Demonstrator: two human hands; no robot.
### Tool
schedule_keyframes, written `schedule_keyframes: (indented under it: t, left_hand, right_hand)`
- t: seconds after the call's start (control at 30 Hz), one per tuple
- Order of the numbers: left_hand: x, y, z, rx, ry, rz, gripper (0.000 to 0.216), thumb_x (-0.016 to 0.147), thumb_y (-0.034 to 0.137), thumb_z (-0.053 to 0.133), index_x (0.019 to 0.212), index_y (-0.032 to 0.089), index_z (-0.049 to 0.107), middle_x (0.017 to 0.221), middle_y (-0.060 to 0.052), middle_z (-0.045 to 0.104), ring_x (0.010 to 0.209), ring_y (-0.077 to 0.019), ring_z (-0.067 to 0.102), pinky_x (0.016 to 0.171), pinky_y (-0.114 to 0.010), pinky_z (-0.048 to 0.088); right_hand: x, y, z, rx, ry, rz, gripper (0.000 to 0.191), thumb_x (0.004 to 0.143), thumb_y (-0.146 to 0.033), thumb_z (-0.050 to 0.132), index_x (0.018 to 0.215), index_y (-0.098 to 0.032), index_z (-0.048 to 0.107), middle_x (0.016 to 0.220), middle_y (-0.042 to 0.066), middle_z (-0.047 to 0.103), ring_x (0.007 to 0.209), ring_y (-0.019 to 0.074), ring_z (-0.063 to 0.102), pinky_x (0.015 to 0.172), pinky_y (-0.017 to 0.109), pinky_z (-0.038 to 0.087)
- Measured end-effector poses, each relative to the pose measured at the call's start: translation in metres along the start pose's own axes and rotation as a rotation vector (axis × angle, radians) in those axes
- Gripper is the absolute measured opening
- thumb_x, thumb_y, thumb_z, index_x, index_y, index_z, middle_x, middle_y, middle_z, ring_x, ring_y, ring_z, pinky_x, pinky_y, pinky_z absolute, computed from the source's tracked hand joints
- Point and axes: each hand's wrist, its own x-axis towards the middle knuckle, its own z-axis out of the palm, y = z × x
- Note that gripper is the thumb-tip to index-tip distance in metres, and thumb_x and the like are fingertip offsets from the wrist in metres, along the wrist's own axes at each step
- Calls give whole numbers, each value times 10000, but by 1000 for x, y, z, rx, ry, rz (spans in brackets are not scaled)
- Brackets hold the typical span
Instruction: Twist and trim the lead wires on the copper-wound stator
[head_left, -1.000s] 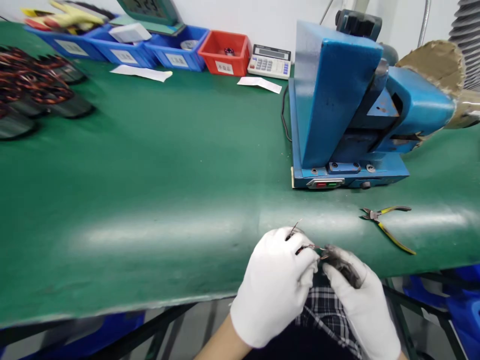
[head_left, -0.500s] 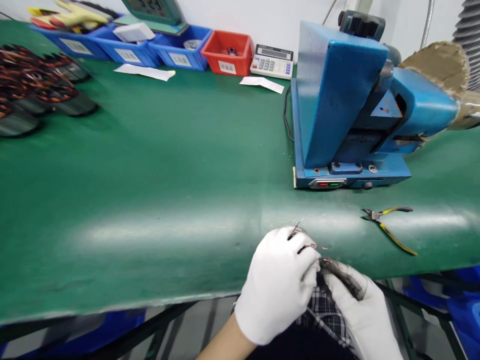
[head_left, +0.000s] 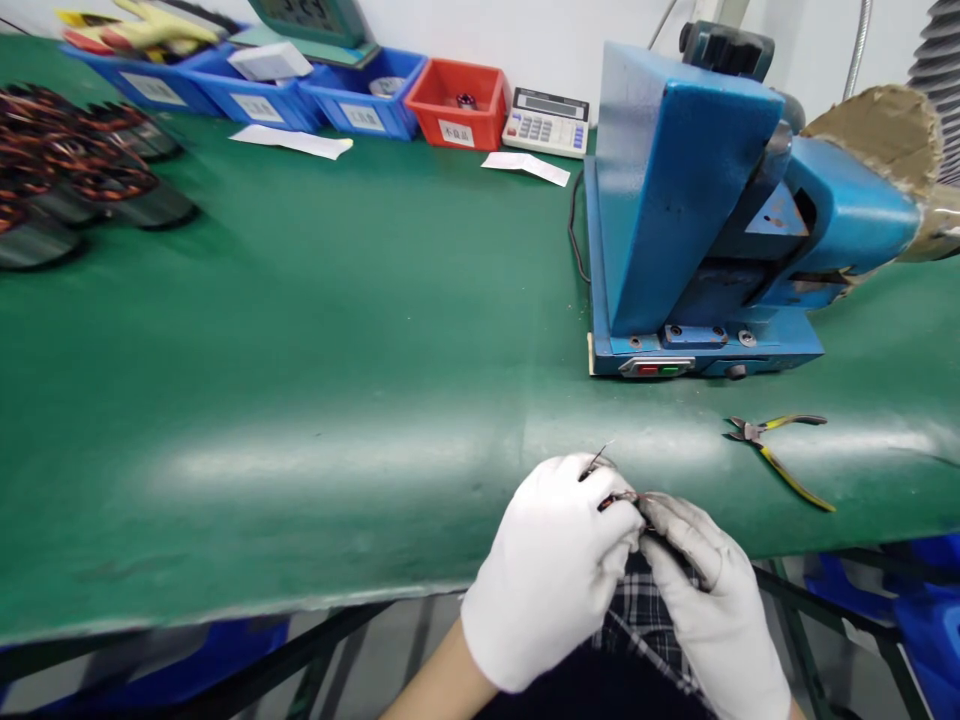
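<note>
Both my hands wear white gloves and meet at the near edge of the green table (head_left: 315,340). My left hand (head_left: 551,570) is closed around a small part with thin copper wire ends (head_left: 600,462) sticking out above its fingers. My right hand (head_left: 709,600) is closed too, its soiled fingertips pinching a wire end (head_left: 628,498) right beside the left fingers. The body of the part is hidden inside the left fist.
A blue machine (head_left: 697,210) stands at the right with a red and green switch (head_left: 658,368). Yellow-handled cutters (head_left: 776,447) lie just right of my hands. Wound copper coils (head_left: 67,180) sit far left. Blue bins (head_left: 300,90), a red bin (head_left: 459,105) and a calculator (head_left: 546,122) line the back.
My right hand dropped slightly away from the left half a second ago, then came back up so its fingertips pinch the wire beside the left fingers. The left hand stayed put.
</note>
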Motion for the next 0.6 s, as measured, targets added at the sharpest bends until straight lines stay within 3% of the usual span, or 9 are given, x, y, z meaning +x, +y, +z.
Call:
schedule_keyframes:
  t: [0.1, 0.17, 0.27, 0.4, 0.5, 0.6]
  left_hand:
    - [-1, -3, 0, -16, -1, 49, 150, 778, 119, 464, 737, 210, 576, 891, -9, 602, 901, -206, 501, 830, -395, 419]
    - [-1, -3, 1, -3, 10, 61, 147, 752, 110, 475, 738, 212, 580, 903, -9, 608, 915, -215, 504, 832, -401, 417]
    - [-1, -2, 4, 74, 41, 55, 154, 727, 107, 498, 781, 211, 599, 915, -15, 618, 923, -226, 505, 825, -404, 417]
    - [-1, 2, 7, 147, 72, 80, 109, 708, 122, 542, 762, 202, 592, 886, -12, 623, 883, -222, 505, 782, -390, 423]
    - [0, 3, 9, 123, 60, 105, 111, 711, 126, 533, 765, 203, 592, 884, -10, 624, 866, -218, 510, 765, -390, 426]
    - [0, 3, 10, 76, 60, 103, 125, 730, 125, 504, 760, 205, 595, 882, -10, 624, 848, -212, 514, 778, -404, 427]
  right_hand:
    - [3, -7, -1, 76, -19, 53, 224, 830, -200, 612, 1029, -254, 697, 1051, 56, 713, 949, 217, 671, 862, 323, 547]
    - [6, -13, 1, 58, -29, 215, 135, 826, -258, 594, 882, -223, 712, 877, 57, 736, 764, 207, 690, 697, 282, 571]
    - [14, -23, 5, 23, -52, 488, 231, 793, -334, 571, 598, -211, 588, 540, 1, 606, 484, 154, 548, 467, 238, 461]
    - [26, -27, -1, 553, -232, 868, 307, 737, -393, 578, 526, -221, 436, 368, -85, 358, 318, 88, 301, 324, 205, 274]
    - [23, -23, -14, 636, -187, 810, 322, 744, -359, 618, 524, -203, 442, 446, -64, 420, 400, 88, 381, 400, 195, 352]
    - [6, -12, -22, 338, -97, 586, 250, 820, -345, 596, 629, -185, 583, 577, -12, 590, 552, 145, 564, 514, 219, 474]
